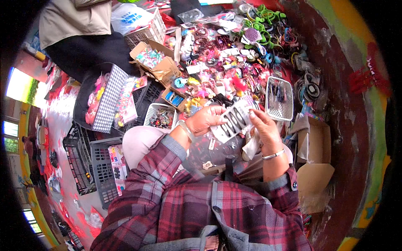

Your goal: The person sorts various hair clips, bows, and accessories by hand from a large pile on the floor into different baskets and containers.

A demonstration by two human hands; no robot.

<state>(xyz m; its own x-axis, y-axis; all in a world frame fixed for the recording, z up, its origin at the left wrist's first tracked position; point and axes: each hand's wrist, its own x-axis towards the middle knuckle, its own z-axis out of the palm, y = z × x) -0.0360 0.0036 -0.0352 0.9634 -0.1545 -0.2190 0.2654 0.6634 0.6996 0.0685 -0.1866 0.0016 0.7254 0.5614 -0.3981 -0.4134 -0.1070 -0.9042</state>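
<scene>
A white card [226,133] with several black snap hair clips in a row is held up in front of my lap. My left hand [205,121] pinches its left edge between thumb and fingers. At the card's right edge my right hand [267,130] has its thumb and fingers closed on it. Just under the right hand is a whitish, crumpled piece [251,145]; whether that hand touches it I cannot tell. Beneath the card lies a dark surface [222,152] with a few small pieces on it.
A large heap of hair accessories [222,62] spreads ahead. White baskets [279,78] [155,107] stand at right and left of it. Cardboard boxes [161,67] [316,138] and a grey crate [100,167] flank me. Another person [75,25] is at the far left.
</scene>
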